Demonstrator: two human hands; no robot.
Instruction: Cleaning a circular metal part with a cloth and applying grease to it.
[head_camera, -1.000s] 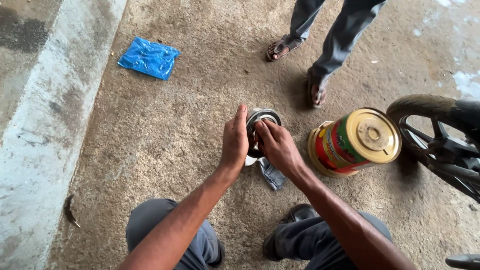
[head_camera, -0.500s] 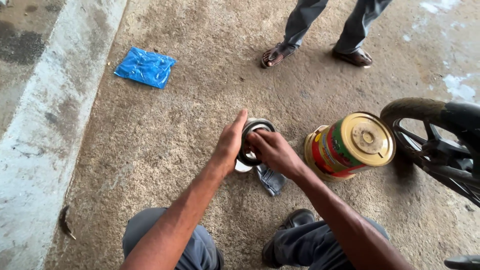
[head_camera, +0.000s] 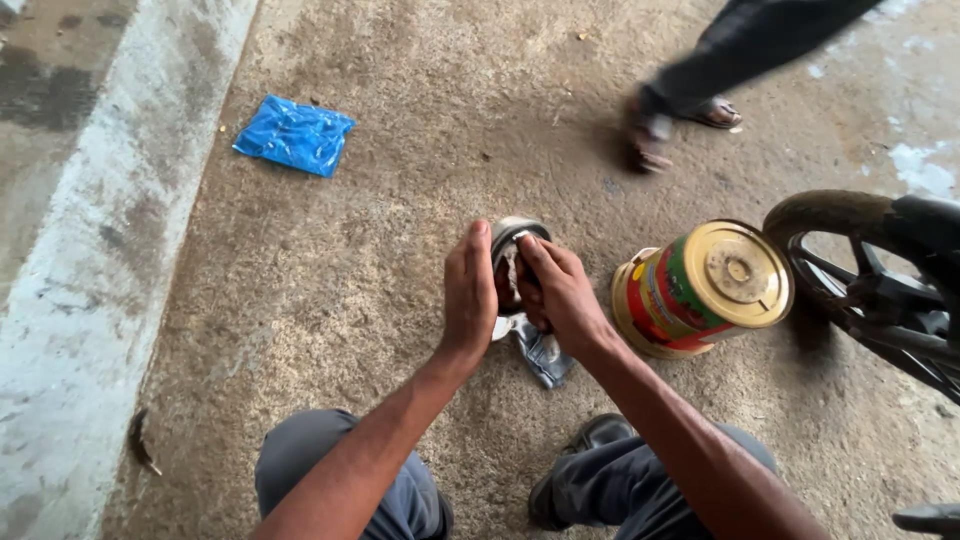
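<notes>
Two bare forearms are seen from above, uncovered from wrist to elbow, with no sleeve, watch, band or ring shown on either. The left hand (head_camera: 470, 295) and the right hand (head_camera: 562, 295) are ungloved. Grey-blue trousers (head_camera: 385, 490) of a plain, slightly faded cloth are worn, creased over both knees at the bottom of the view. A dark, worn shoe (head_camera: 585, 450) with a rounded toe is seen beneath the right trouser leg, its surface dulled and scuffed. Nothing of the upper body or of any shirt is taken in by the head camera.
</notes>
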